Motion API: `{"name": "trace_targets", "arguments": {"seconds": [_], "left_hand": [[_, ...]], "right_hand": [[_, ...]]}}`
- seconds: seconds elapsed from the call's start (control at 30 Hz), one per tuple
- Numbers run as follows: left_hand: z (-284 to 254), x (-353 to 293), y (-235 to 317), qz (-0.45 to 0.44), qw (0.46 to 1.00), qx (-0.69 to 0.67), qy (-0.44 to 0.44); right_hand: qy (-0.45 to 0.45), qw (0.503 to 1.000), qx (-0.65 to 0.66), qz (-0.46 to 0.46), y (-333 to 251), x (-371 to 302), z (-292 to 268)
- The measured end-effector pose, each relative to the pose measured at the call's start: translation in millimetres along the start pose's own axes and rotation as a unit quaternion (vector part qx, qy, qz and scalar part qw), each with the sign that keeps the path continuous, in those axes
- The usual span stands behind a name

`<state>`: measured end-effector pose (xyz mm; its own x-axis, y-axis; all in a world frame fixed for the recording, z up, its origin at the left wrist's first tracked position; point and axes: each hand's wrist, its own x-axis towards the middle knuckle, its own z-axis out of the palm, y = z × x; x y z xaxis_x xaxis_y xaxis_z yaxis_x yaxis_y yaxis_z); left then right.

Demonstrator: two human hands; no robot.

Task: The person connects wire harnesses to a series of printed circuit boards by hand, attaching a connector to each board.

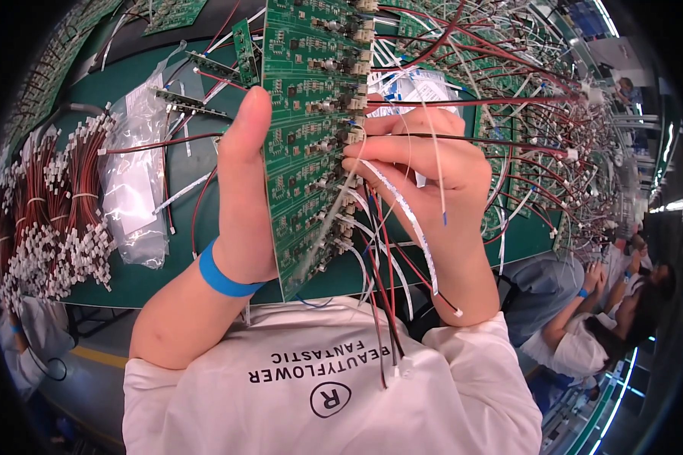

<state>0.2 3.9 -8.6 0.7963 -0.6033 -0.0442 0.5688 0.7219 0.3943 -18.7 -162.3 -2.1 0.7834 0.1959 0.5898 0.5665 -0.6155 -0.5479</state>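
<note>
A tall green circuit board panel (305,159) stands upright on edge in front of my chest. My left hand (244,193), a blue band at its wrist, grips its left side; the thumb points up and the other fingers are hidden behind the panel. At the panel's right edge runs a row of small white connectors (363,36) with wires plugged in. My right hand (444,171) pinches thumb and forefinger at this row, where a white flat cable (404,203) comes out from the fingertips. Its plug end is hidden. Red and black wires (391,280) hang below this hand.
Bundles of red and black wires with white plugs (68,205) lie on the green table (167,284) at left, beside a clear plastic bag (135,178). Small loose boards (244,53) lie behind. Wired boards (501,68) crowd the right side. Another person (584,326) sits at right.
</note>
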Motion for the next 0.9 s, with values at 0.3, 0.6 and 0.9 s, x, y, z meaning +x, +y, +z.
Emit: {"name": "trace_targets", "arguments": {"seconds": [0.3,0.6,0.9], "left_hand": [[13,2,0,-0.012,0.998,0.044,0.054],[9,-4,-4,-0.034,0.99,0.127,0.046],[6,-8,-9,-0.035,0.982,0.181,0.05]], "right_hand": [[-0.058,0.969,0.221,0.091,7,7,-33],[0.018,0.887,0.39,0.247,-9,3,-18],[-0.009,0.999,0.037,0.024,3,4,-25]]}}
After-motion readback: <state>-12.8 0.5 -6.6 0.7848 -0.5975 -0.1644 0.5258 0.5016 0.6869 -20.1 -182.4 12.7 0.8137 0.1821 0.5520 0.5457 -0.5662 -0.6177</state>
